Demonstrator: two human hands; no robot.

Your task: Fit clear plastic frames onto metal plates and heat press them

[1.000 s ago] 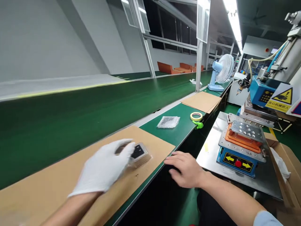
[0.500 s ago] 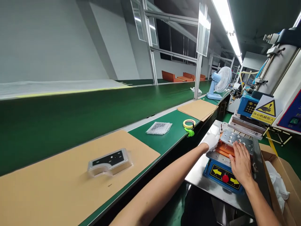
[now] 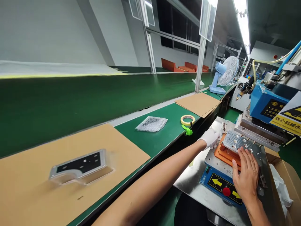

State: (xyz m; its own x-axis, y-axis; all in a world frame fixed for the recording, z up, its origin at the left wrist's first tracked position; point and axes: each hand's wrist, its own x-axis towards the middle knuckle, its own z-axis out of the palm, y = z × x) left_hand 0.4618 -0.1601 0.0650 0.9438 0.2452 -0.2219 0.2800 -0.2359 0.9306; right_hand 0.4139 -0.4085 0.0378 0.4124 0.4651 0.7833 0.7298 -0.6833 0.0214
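My left hand (image 3: 211, 138), in a white glove, is at the left edge of a press fixture. Its fingers are bunched against the side of an orange block (image 3: 219, 153); what they grip is hidden. Above the block lies a silvery metal plate (image 3: 231, 140) with round holes, a gap showing under its front edge. My bare right hand (image 3: 245, 172) rests with fingers stretched over the plate's front right part. Beneath the fixture, a blue base (image 3: 215, 180) carries yellow arrows and a red button (image 3: 226, 191).
The press head (image 3: 261, 128) hangs behind the fixture, beside a warning sign (image 3: 288, 117). On the left bench are a clear-walled part with a black panel (image 3: 81, 164), a bubble-wrap packet (image 3: 151, 123), yellow tape (image 3: 187, 120) and a fan (image 3: 221, 72). A cardboard box (image 3: 289, 169) stands right.
The view has shifted toward the fixture, so the bench items sit further left and the press looks larger. Both hands stay at the fixture in nearly the same places.
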